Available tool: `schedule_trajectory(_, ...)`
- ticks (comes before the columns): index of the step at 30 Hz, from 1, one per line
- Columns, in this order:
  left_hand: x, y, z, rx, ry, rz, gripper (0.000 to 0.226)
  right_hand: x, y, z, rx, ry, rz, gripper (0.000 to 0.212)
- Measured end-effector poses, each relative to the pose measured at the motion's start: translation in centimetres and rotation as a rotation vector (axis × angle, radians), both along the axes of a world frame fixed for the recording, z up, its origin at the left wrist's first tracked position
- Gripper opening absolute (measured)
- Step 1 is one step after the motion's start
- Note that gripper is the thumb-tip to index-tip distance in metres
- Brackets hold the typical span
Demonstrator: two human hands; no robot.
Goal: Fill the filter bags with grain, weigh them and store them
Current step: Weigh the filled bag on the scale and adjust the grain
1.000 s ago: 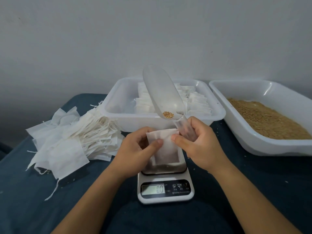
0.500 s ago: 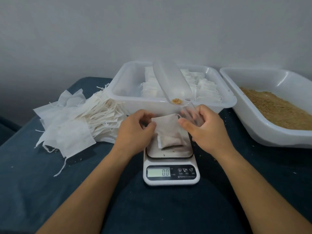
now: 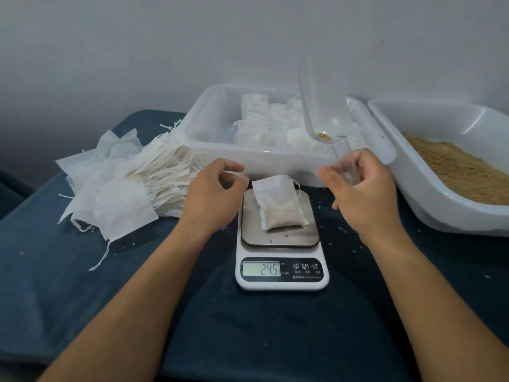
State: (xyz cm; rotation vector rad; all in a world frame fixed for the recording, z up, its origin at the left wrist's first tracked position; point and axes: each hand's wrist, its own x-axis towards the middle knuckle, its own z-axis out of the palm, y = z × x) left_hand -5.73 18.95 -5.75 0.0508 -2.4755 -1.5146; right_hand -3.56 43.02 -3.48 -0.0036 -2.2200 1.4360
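Note:
A white filter bag (image 3: 278, 205) partly filled with grain lies on the metal plate of the digital scale (image 3: 281, 274), whose display reads 24.5. My left hand (image 3: 213, 197) hovers just left of the bag with loosely curled fingers, holding nothing. My right hand (image 3: 363, 188) holds the handle of a clear plastic scoop (image 3: 316, 106), which points up and back and has a few grains at its base. A white tray (image 3: 429, 186) of brown grain stands at the right. Behind the scale, a clear bin (image 3: 209, 128) holds several filled bags.
A heap of empty filter bags (image 3: 124, 177) with loose strings lies at the left on the dark blue cloth (image 3: 248, 326). Stray grains dot the cloth around the scale. A grey wall rises close behind the bins.
Both hands have let go of the bag, which now lies flat on the scale; the display went from 0.0 to 24.5. The scoop has swung to the right.

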Motion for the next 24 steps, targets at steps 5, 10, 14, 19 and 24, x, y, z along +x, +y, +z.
schedule_trajectory(5, 0.2, 0.4, -0.2, -0.034, -0.03, -0.073, 0.014, 0.1, 0.1, 0.2, 0.021, 0.0, -0.014, 0.022)
schedule_trajectory(10, 0.0, 0.7, 0.5, -0.047, -0.058, -0.108, 0.019, 0.5, 0.1, 0.7, 0.029, 0.014, -0.009, 0.021)
schedule_trajectory(14, -0.6, 1.1, 1.4, -0.054, -0.081, -0.191, 0.02, 0.8, 0.2, 1.2, 0.029, 0.004, -0.014, 0.021)
schedule_trajectory(19, -0.6, 2.2, 2.8, -0.187, -0.069, -0.31, 0.024, 1.1, 0.6, 1.7, 0.007, 0.009, -0.024, 0.019)
schedule_trajectory(24, -0.3, 1.6, 7.5, -0.259, 0.114, -0.397, 0.025, 1.2, 1.3, 1.9, -0.007, 0.032, -0.052, 0.019)
